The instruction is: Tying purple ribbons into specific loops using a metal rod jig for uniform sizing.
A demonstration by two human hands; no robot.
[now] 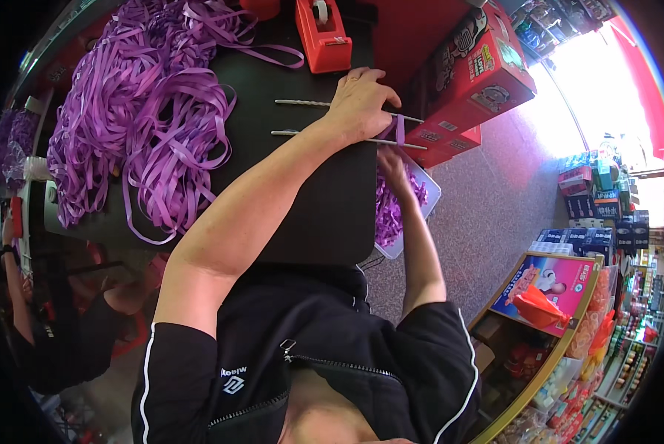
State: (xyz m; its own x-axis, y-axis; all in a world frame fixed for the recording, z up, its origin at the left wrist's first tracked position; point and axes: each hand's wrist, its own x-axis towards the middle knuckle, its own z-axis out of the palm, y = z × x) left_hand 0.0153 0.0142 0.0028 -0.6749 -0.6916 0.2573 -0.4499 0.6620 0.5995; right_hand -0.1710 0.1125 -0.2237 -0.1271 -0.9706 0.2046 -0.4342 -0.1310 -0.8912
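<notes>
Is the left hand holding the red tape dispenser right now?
No: the red tape dispenser sits on the black tabletop, while the left hand is over the two metal rods.

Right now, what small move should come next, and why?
Probably easing the purple strip toward the rods' right-hand tips: it spans both rods near those tips, the left hand is beside it, and the right hand is just below, near the tub.
</notes>
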